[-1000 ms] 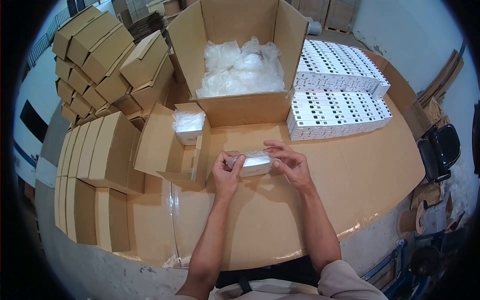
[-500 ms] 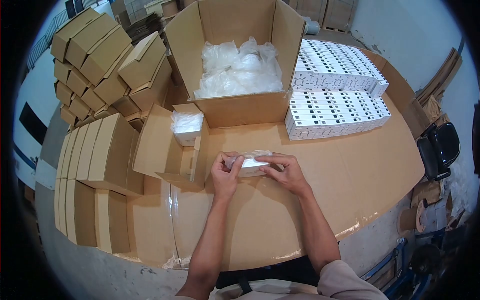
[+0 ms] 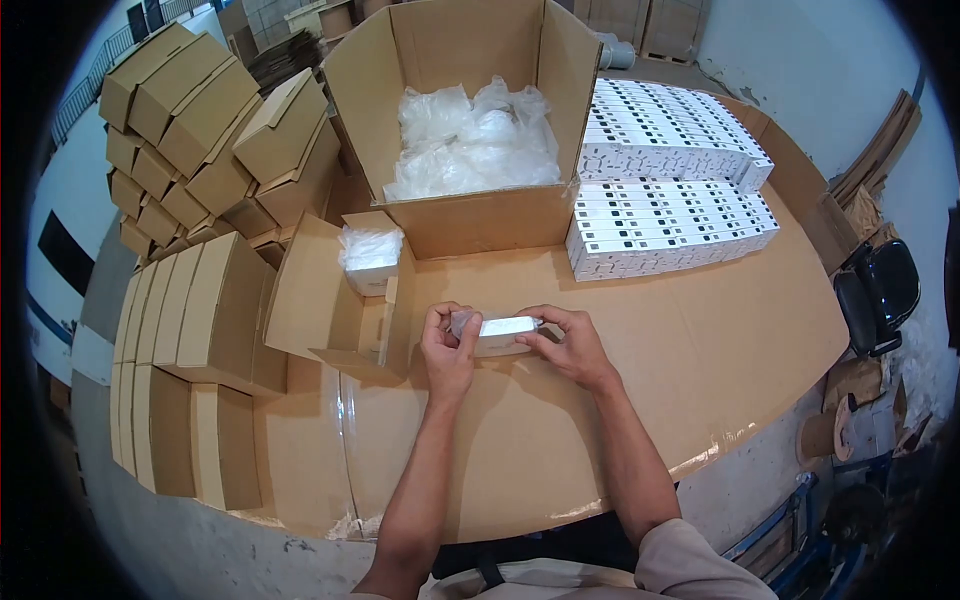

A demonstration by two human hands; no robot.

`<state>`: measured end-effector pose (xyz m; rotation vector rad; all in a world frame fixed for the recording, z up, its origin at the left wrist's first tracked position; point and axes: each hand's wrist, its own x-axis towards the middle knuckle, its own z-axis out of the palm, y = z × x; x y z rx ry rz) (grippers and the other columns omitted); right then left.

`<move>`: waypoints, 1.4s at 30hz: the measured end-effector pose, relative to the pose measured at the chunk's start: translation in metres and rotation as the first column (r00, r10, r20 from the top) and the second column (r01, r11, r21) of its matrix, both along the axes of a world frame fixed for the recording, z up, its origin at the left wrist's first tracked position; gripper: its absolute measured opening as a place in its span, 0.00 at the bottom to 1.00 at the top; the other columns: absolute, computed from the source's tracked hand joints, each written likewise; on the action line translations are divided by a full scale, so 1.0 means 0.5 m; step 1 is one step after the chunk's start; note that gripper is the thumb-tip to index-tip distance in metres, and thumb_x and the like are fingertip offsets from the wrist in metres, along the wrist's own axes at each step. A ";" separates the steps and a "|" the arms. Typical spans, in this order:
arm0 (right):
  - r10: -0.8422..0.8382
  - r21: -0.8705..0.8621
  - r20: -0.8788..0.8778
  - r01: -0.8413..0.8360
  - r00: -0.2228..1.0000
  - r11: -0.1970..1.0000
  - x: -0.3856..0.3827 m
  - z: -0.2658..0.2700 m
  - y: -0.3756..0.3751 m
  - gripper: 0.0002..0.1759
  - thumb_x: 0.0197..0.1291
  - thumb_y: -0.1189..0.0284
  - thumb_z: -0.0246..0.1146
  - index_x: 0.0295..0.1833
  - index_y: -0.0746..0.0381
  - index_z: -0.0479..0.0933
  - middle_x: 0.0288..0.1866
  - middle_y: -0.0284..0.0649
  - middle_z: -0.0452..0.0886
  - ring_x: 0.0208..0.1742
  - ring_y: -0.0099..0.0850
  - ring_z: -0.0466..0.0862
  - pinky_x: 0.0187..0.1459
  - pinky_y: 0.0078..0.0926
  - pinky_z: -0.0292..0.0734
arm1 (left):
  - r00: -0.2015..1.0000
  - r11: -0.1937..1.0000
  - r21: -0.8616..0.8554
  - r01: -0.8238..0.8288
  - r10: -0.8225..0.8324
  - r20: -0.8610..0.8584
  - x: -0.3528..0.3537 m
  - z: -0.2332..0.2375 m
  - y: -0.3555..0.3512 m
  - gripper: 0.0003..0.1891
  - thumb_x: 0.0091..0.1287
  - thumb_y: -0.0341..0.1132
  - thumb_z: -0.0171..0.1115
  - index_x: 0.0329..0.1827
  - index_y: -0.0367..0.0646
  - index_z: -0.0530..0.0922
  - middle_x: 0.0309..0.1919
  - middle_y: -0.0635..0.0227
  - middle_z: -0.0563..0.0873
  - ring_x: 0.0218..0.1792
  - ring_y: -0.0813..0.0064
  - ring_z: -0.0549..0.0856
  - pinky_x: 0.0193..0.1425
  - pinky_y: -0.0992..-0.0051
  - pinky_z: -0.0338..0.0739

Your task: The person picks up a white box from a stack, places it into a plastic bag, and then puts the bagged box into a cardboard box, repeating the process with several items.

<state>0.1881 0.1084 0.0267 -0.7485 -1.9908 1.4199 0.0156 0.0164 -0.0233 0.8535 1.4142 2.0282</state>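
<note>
Between my two hands is a small white box (image 3: 505,338) in a clear plastic bag, held just above the cardboard tabletop. My left hand (image 3: 449,345) is closed on its left end, thumb on the near side. At the right end, my right hand (image 3: 567,345) pinches the bag and box between thumb and fingers. Left of my hands stands an open brown carton (image 3: 350,355). Bagged white boxes (image 3: 370,262) sit in its far end, and the near part of its inside shows bare cardboard.
Behind my hands stands a large open carton (image 3: 480,225) full of clear plastic bags (image 3: 475,140). Rows of white boxes (image 3: 670,225) are stacked at the right. Brown cartons (image 3: 215,310) stand at the left, with more piled cartons (image 3: 185,110) behind them.
The plastic over the top of the white box now lies flatter, and more of its white top shows. My right fingers have shifted slightly toward the box's right end.
</note>
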 end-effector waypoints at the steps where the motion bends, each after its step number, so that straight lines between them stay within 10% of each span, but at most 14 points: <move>1: -0.005 0.009 -0.002 0.005 1.000 1.000 -0.001 -0.002 0.000 0.14 0.63 0.77 0.74 0.54 0.68 0.85 0.44 0.38 0.90 0.45 0.22 0.85 0.47 0.24 0.82 | 0.999 0.998 0.050 -0.046 0.047 -0.012 0.008 0.004 0.003 0.12 0.72 0.29 0.70 0.51 0.40 0.75 0.42 0.69 0.84 0.47 0.81 0.81 0.49 0.78 0.77; 6: -0.093 0.046 -0.108 0.098 0.990 0.994 -0.001 -0.046 0.024 0.15 0.63 0.76 0.74 0.54 0.69 0.84 0.41 0.37 0.89 0.41 0.22 0.85 0.39 0.23 0.84 | 0.850 0.932 0.143 -0.333 0.362 -0.383 0.033 0.039 -0.006 0.16 0.67 0.25 0.72 0.54 0.40 0.76 0.43 0.65 0.84 0.53 0.68 0.80 0.55 0.68 0.75; 9: -0.105 0.050 -0.090 0.110 0.990 0.993 0.002 -0.046 0.026 0.15 0.63 0.76 0.74 0.54 0.68 0.84 0.42 0.40 0.90 0.43 0.25 0.88 0.45 0.26 0.85 | 0.586 0.925 0.173 -0.339 0.352 -0.730 0.023 0.041 -0.027 0.17 0.63 0.22 0.72 0.54 0.41 0.79 0.44 0.66 0.87 0.50 0.64 0.80 0.54 0.67 0.75; 15: -0.072 0.061 -0.060 0.076 0.996 0.995 0.008 -0.028 0.021 0.14 0.64 0.75 0.74 0.54 0.68 0.84 0.43 0.41 0.91 0.44 0.26 0.89 0.48 0.28 0.85 | 0.461 0.973 0.106 -0.203 0.191 -0.867 0.047 0.059 -0.025 0.17 0.59 0.25 0.77 0.51 0.46 0.88 0.48 0.71 0.92 0.48 0.64 0.79 0.55 0.67 0.74; 31: -0.061 0.142 -0.148 0.082 0.987 0.986 0.019 0.006 0.012 0.17 0.59 0.81 0.74 0.55 0.62 0.86 0.58 0.40 0.88 0.59 0.31 0.85 0.55 0.30 0.82 | 0.929 0.964 -0.251 0.085 -0.168 -0.330 0.005 0.040 -0.026 0.20 0.67 0.28 0.74 0.61 0.43 0.79 0.51 0.68 0.88 0.54 0.78 0.83 0.55 0.76 0.75; 42: -0.036 0.221 -0.059 0.048 0.998 0.974 0.027 0.000 0.014 0.12 0.59 0.82 0.72 0.49 0.63 0.88 0.50 0.39 0.89 0.41 0.24 0.81 0.43 0.25 0.77 | 0.962 0.955 -0.264 0.134 -0.189 -0.199 0.022 0.031 -0.048 0.27 0.73 0.28 0.66 0.73 0.42 0.68 0.57 0.62 0.86 0.56 0.76 0.82 0.58 0.76 0.75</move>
